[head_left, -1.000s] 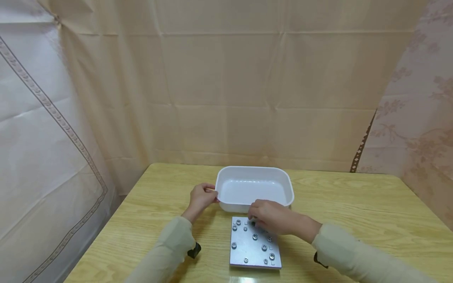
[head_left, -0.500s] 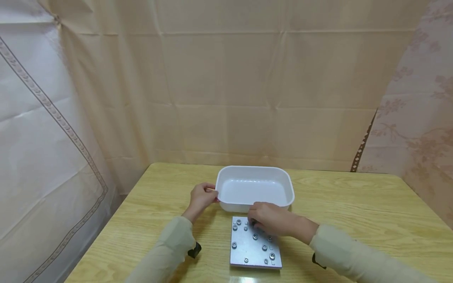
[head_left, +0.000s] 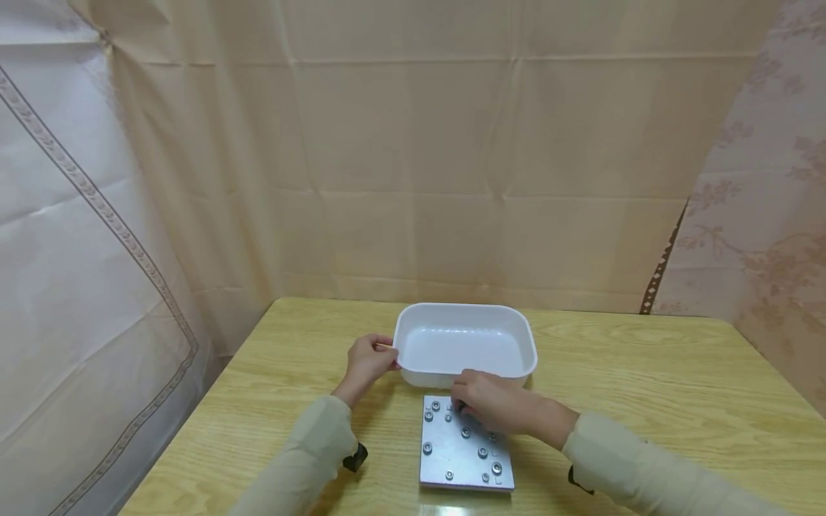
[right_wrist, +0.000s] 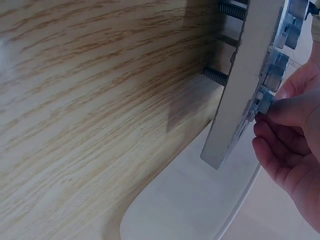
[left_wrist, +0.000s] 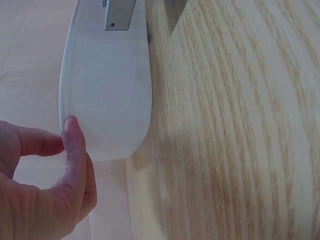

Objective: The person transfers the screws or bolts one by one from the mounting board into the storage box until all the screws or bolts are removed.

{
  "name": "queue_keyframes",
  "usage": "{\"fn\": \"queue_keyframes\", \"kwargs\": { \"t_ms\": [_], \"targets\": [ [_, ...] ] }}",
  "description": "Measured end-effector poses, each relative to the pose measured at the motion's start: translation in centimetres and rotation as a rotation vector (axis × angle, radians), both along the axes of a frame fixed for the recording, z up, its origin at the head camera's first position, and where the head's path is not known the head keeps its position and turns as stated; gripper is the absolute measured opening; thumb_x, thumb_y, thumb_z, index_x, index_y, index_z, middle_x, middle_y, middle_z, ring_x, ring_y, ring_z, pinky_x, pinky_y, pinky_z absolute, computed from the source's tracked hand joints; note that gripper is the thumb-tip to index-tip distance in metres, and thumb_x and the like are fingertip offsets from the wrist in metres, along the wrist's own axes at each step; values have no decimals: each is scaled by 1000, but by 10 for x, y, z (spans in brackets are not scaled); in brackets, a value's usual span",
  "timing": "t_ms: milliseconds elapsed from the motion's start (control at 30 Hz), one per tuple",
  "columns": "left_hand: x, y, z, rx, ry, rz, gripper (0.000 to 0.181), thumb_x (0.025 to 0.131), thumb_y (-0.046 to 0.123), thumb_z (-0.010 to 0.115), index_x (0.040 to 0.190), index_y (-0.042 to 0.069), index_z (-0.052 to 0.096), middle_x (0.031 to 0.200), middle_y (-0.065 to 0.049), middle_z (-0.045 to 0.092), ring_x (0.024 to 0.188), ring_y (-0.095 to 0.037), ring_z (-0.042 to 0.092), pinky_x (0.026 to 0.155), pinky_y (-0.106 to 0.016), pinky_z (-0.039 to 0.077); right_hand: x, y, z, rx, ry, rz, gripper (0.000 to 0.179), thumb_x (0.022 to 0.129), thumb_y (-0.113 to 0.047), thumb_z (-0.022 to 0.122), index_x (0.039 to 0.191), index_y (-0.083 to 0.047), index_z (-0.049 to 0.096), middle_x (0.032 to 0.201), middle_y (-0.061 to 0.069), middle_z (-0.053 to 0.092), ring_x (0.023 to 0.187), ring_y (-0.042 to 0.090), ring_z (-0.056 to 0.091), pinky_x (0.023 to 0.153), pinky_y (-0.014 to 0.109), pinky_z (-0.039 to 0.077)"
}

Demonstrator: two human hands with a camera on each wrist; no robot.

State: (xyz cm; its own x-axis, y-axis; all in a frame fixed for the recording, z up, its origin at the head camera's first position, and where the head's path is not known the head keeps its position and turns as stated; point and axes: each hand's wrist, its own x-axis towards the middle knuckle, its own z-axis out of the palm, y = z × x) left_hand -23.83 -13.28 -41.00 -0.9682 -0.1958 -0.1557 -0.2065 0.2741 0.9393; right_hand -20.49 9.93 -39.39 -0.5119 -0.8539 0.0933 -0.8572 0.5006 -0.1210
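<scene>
My left hand [head_left: 369,360] pinches the left rim of a white plastic tub [head_left: 429,378], thumb and fingers on either side of its edge in the left wrist view. In front of the tub lies a silvery metal plate [head_left: 445,453] with several socket head bolts in its top. My right hand [head_left: 495,403] reaches over the plate's far right corner. Its thumb and fingertips pinch a small bolt [right_wrist: 266,101] by the head, which the head view hides. The right wrist view shows the plate edge-on, with threaded ends [right_wrist: 216,76] of bolts sticking out underneath.
A wood-grain table [head_left: 310,337] carries the tub and plate. Beige cloth [head_left: 413,179] hangs behind it, with lighter patterned cloths [head_left: 768,215] at the sides. A dark band [head_left: 355,456] shows at the left wrist.
The right hand stays at the same corner of the plate, its wrist and forearm shifting slightly left and down. Left hand, tub and plate keep their places.
</scene>
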Motion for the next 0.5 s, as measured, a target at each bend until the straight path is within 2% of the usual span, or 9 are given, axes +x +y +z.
{"fn": "queue_keyframes", "kwargs": {
  "t_ms": [500],
  "targets": [
    [0, 1, -2, -6, 3, 7, 28, 83, 1, 63, 109, -9, 62, 83, -14, 63, 60, -13, 65, 75, -37, 65, 0, 0, -1, 5, -22, -21, 9, 84, -11, 70, 93, -12, 68, 89, -3, 67, 85, 7, 62, 76, 15, 58]
  ]
}}
